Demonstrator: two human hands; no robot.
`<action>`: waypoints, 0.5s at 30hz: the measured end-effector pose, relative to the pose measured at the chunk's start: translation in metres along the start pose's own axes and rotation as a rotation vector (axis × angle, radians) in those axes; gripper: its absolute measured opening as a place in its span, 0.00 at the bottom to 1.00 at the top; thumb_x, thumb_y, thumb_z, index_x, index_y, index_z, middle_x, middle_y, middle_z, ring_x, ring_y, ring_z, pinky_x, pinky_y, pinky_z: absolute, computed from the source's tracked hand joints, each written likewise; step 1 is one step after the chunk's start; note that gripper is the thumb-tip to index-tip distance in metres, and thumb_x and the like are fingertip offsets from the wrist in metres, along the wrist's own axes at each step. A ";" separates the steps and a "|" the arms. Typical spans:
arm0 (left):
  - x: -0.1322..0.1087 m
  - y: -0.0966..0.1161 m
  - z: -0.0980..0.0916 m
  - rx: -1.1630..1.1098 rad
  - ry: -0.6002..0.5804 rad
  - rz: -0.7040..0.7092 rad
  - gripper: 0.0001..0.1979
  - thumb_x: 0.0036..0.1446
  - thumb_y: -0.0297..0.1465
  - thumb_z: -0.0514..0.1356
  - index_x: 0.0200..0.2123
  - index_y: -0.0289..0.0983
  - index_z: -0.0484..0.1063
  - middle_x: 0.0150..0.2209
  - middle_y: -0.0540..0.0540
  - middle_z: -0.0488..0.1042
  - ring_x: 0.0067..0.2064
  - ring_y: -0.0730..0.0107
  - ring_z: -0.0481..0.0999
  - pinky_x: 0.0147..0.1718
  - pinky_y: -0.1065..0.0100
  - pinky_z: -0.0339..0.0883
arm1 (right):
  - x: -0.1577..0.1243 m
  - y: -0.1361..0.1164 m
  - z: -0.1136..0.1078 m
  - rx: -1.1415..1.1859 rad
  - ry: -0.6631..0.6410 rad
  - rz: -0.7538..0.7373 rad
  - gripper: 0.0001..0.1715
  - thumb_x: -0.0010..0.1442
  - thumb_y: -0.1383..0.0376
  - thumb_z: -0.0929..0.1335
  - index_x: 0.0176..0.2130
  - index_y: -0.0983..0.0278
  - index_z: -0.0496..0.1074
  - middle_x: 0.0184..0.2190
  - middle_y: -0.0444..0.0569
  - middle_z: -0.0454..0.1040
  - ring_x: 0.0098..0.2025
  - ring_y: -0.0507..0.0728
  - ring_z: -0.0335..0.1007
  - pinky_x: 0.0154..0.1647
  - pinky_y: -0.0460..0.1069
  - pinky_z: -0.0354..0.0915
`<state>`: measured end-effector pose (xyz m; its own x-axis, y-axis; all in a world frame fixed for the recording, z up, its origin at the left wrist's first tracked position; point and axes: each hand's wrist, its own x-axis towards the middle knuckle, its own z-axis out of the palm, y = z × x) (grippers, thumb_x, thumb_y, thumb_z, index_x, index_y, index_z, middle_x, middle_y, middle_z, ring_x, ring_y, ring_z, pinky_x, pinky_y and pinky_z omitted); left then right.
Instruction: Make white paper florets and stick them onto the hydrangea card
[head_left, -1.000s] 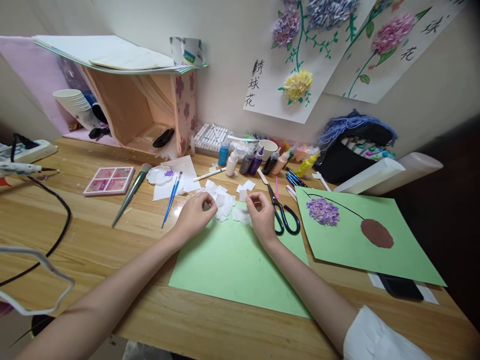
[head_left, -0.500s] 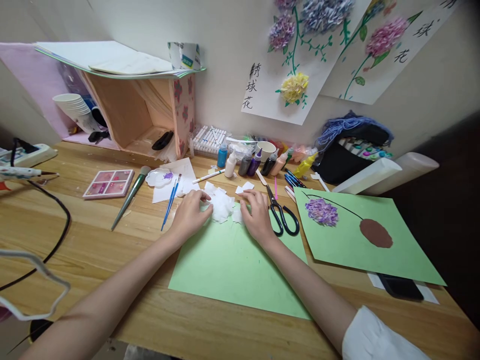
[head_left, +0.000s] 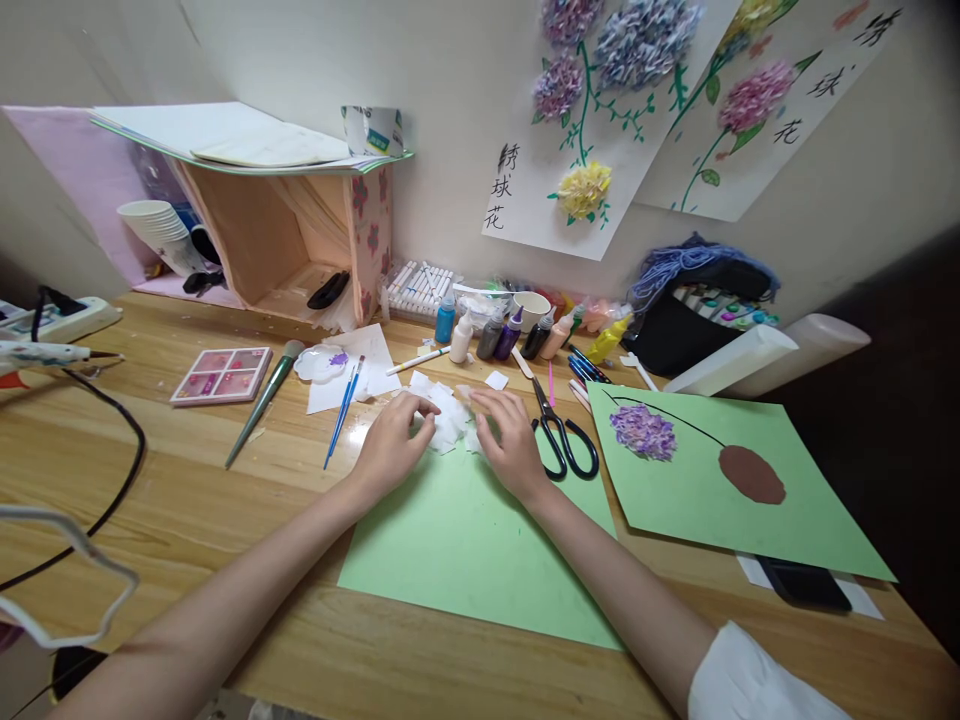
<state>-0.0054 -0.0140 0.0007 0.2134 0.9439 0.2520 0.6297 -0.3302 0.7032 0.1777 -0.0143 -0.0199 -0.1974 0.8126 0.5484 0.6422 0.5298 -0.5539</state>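
A loose heap of small white paper pieces (head_left: 448,418) lies at the far edge of a green sheet (head_left: 480,550). On the heap's left side is my left hand (head_left: 391,440), fingers curved and thumb apart from them. My right hand (head_left: 512,440) reaches in from the right, its fingers stretched over the heap's edge and its thumb apart. Its fingertips are by a white scrap. A separate white square (head_left: 496,380) lies just beyond it. Black-handled scissors (head_left: 564,440) rest beside my right hand, partly on the green sheet.
Paint bottles (head_left: 513,333) stand in a row behind the paper. Two thin blue brushes (head_left: 344,415), a large brush (head_left: 262,405) and a pink palette (head_left: 222,376) lie at left. Another green sheet (head_left: 697,520) with a purple flower (head_left: 643,431) lies at right.
My right fingers have moved left towards the heap. One of the white pieces beyond them has left its spot, and a scrap now shows at those fingertips. My hands are closer together.
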 end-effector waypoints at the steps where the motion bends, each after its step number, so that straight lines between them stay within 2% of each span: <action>1: 0.000 0.000 0.000 -0.025 -0.010 0.005 0.07 0.58 0.30 0.52 0.35 0.38 0.70 0.35 0.48 0.71 0.34 0.69 0.67 0.35 0.67 0.60 | 0.000 -0.002 -0.001 0.059 -0.009 -0.042 0.18 0.61 0.69 0.60 0.49 0.61 0.68 0.46 0.51 0.72 0.51 0.59 0.61 0.53 0.59 0.61; 5: 0.000 0.000 0.003 -0.114 -0.021 0.008 0.09 0.58 0.34 0.53 0.35 0.38 0.72 0.33 0.48 0.73 0.32 0.71 0.67 0.33 0.69 0.59 | -0.002 -0.008 -0.004 0.215 -0.079 -0.142 0.17 0.60 0.71 0.61 0.48 0.58 0.69 0.44 0.48 0.74 0.48 0.58 0.64 0.51 0.57 0.63; 15: 0.001 -0.003 0.006 -0.119 -0.002 -0.002 0.06 0.55 0.31 0.56 0.29 0.37 0.72 0.29 0.50 0.72 0.29 0.73 0.66 0.30 0.71 0.59 | -0.005 -0.009 -0.004 0.353 -0.089 -0.039 0.15 0.60 0.69 0.62 0.46 0.58 0.70 0.41 0.49 0.74 0.44 0.55 0.69 0.44 0.52 0.68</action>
<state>-0.0029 -0.0121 -0.0048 0.2140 0.9446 0.2487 0.5368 -0.3265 0.7780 0.1754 -0.0245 -0.0151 -0.2899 0.8000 0.5253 0.3409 0.5992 -0.7244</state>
